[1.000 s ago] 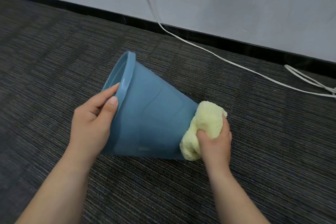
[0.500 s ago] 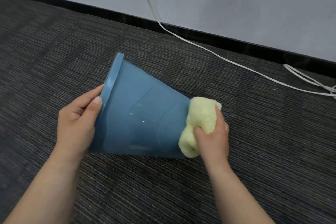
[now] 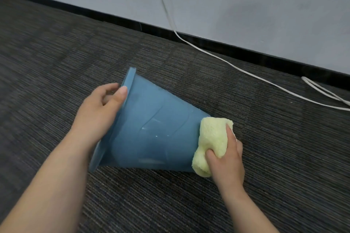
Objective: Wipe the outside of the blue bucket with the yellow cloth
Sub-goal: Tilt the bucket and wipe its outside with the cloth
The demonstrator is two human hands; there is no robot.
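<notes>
From my head camera, the tapered blue plastic bucket [image 3: 151, 134] lies on its side on the dark ribbed carpet [image 3: 56, 62], my left hand [image 3: 98, 113] clamped on its wide rim and my right hand [image 3: 225, 159] clenched around the fluffy yellow cloth [image 3: 212, 138], pressed against the narrow base end. To wipe well, I should brace the rim firmly, drag the cloth along the wall toward the rim, and roll the bucket to reach unwiped sides.

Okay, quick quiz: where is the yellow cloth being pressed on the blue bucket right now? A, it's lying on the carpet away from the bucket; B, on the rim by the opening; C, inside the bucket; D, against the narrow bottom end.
D: the right hand presses the yellow cloth against the narrow bottom end of the blue bucket, which lies on its side, while the left hand grips the rim.
</notes>
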